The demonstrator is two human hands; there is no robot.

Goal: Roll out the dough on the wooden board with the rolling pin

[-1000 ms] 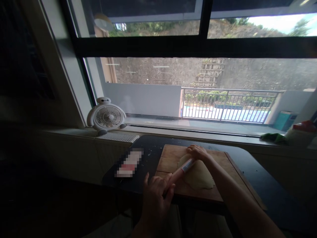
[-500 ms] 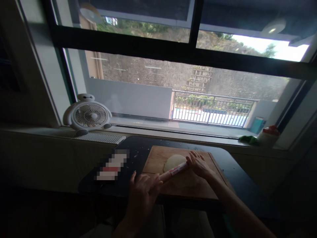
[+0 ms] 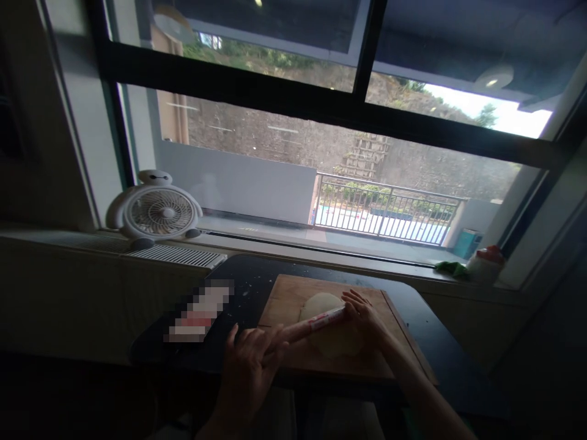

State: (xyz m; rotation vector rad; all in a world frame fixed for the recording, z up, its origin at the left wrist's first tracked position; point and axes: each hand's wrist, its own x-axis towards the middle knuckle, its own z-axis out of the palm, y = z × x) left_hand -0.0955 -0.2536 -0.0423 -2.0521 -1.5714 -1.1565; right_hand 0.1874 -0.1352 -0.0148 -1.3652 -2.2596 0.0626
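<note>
A rolling pin (image 3: 298,330) with a red-and-white printed wrap lies slantwise over a flattened sheet of pale dough (image 3: 321,302). The dough rests on a wooden board (image 3: 287,292), its near part shadowed below the pin. My left hand (image 3: 252,354) is closed around the near left end of the pin, thumb and fingers over it. At the far right end, my right hand (image 3: 362,311) bears on the pin with its fingers fairly straight and close together, covering the tip.
Under the board is a dark table (image 3: 243,275). A pixelated flat item (image 3: 202,311) lies on its left. A white fan (image 3: 160,211) stands by the window on the left. On the right sill are a green cloth (image 3: 452,269) and a red-topped bottle (image 3: 486,263).
The view has tilted slightly. My left hand and its end of the rolling pin have come a little nearer and to the left over the board. Both hands stay on the pin.
</note>
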